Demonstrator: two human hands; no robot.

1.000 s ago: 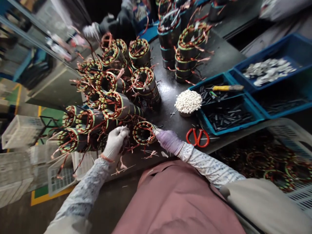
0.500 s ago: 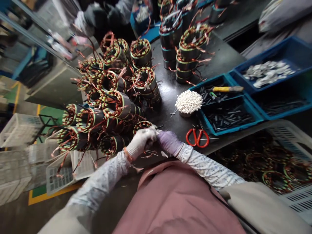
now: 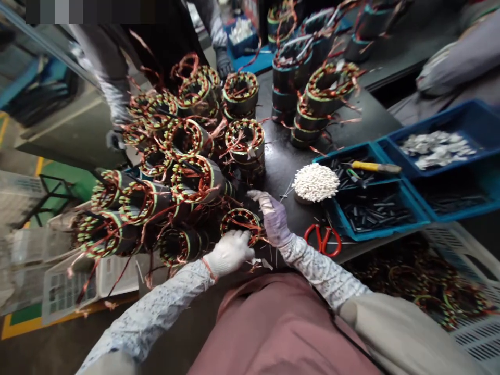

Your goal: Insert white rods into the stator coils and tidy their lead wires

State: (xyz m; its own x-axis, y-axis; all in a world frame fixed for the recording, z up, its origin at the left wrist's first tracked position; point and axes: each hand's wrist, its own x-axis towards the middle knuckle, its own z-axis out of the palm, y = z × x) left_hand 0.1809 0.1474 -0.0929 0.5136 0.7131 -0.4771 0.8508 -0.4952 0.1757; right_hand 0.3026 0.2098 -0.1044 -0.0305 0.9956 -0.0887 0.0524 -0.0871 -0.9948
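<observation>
My left hand (image 3: 231,253), in a white knit glove, lies at the near rim of a motor stator (image 3: 235,214) wound with copper wire. Its fingers are bent down together, and whatever they grip is hidden beneath them. To the right of the same stator is my right hand (image 3: 274,217), gloved in white and purple. Its fingers stretch out to the left, apart from the left hand, with nothing visible in them. Copper leads stick out between the two hands. Some white scraps (image 3: 266,264) lie close to my left fingertips.
More stators (image 3: 195,182) stand and lie stacked at left, others (image 3: 308,120) at the back. Right of my hands are a heap of white sleeves (image 3: 316,182), red-handled scissors (image 3: 323,240), and blue bins (image 3: 385,208) of black tubes with a yellow-handled tool (image 3: 375,166). Another person's sleeves (image 3: 113,94) show behind.
My hands were together over the stator and are now apart. The left moved down to its near rim, and the right opened out on its right side. The view shifted; the other person's arms moved.
</observation>
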